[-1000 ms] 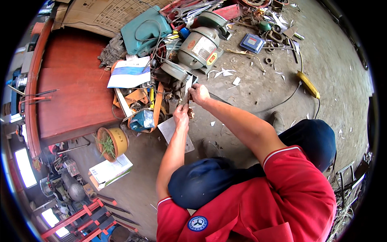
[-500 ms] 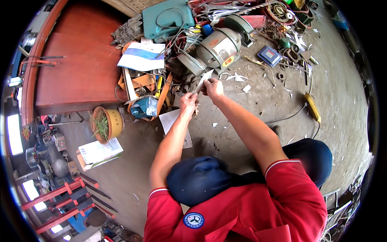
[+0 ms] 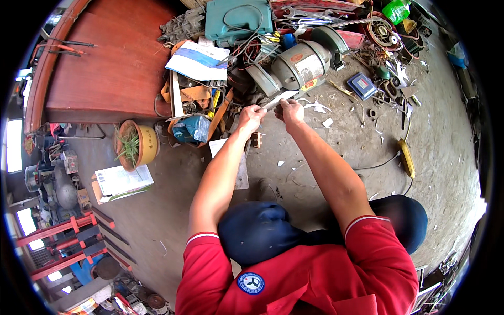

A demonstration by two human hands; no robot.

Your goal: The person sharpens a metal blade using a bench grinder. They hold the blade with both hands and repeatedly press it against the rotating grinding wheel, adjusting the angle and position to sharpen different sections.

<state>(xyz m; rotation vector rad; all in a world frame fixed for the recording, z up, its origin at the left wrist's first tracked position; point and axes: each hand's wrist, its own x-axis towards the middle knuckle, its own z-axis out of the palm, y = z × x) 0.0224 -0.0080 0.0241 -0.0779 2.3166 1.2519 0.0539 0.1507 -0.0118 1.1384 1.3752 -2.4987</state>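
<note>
A pale flat strip (image 3: 276,100) is held at the near face of the grey bench grinder (image 3: 297,66), by its left wheel guard (image 3: 262,79); I cannot make out whether it touches the wheel. My left hand (image 3: 251,118) grips the strip's lower-left end, fingers closed. My right hand (image 3: 290,112) is closed on it farther right, just below the grinder's base.
Around the grinder lie a teal case (image 3: 236,21), wrenches (image 3: 299,16), a blue-grey box (image 3: 362,86) and scattered scrap. A red-brown cabinet (image 3: 105,63), a potted plant (image 3: 137,144) and a white carton (image 3: 122,182) are at left. A yellow cabled control (image 3: 406,158) lies at right.
Both hands and the strip have moved right and up in the view, and the strip now tilts flatter. The whole scene has also shifted with my head.
</note>
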